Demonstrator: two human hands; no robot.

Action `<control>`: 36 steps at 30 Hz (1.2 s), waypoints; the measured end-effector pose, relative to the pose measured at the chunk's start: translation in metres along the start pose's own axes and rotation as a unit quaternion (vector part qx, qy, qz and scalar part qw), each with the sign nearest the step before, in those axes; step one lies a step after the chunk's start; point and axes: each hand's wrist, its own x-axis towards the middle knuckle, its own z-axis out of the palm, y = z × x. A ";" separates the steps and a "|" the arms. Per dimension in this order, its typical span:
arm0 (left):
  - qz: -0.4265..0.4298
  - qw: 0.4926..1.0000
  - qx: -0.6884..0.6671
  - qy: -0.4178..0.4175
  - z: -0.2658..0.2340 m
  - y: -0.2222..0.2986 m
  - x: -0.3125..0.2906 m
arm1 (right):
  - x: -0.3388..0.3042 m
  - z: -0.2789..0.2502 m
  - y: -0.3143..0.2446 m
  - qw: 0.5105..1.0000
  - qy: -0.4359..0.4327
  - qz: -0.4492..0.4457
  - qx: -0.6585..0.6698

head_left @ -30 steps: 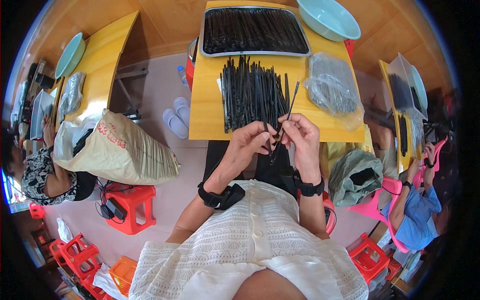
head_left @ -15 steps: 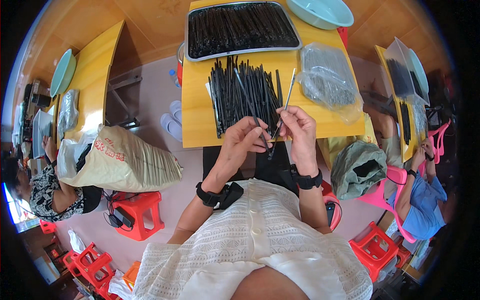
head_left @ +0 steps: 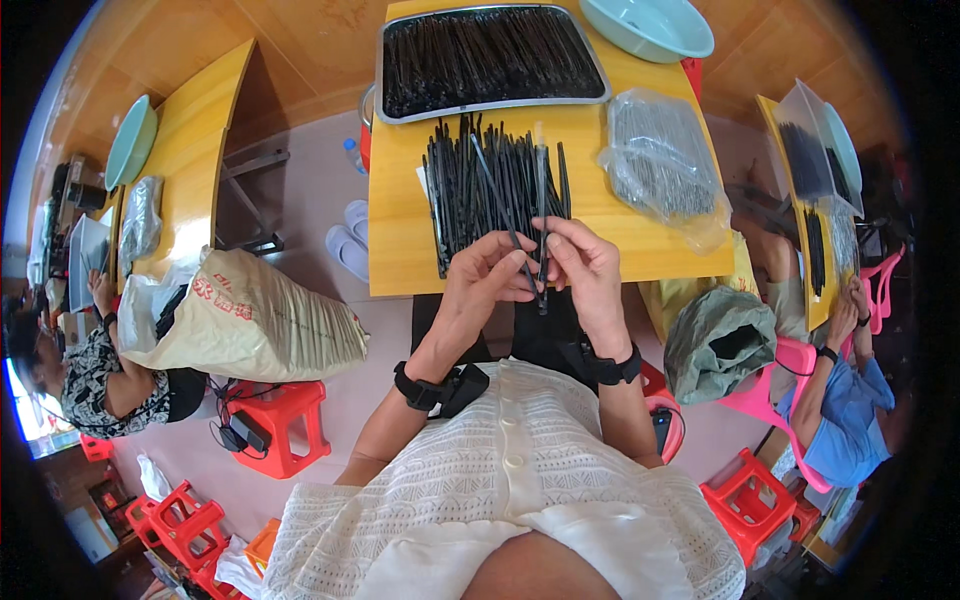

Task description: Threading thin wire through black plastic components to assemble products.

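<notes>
My left hand is closed on a thin dark stick that slants up and away to the left. Pinched between the fingertips of my right hand is a narrow stick-like piece, upright, dark along its length with a pale, see-through upper end. Both hands meet just off the table's near edge, and the lower ends of the pieces come together between the fingers. Just beyond lies a pile of loose black sticks. Whether one piece enters the other is too small to tell.
A metal tray full of black sticks stands at the back of the yellow table. To the right lies a clear plastic bag of thin pieces, with a light-blue basin behind. A large sack and co-workers flank me.
My right hand has moved slightly left, closer to my left hand. Its piece has swung from a rightward slant to nearly upright. The left hand stays about where it was.
</notes>
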 end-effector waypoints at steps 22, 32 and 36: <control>0.067 0.991 0.087 0.080 -0.012 0.005 0.008 | -0.009 0.009 -0.012 0.930 -0.040 -0.140 -0.337; 0.199 0.920 0.186 0.283 -0.106 0.003 0.010 | 0.055 -0.039 -0.037 0.926 0.026 -0.131 -0.354; 0.251 0.835 0.346 0.346 -0.118 -0.019 0.025 | 0.116 -0.056 -0.058 0.903 0.042 -0.146 -0.402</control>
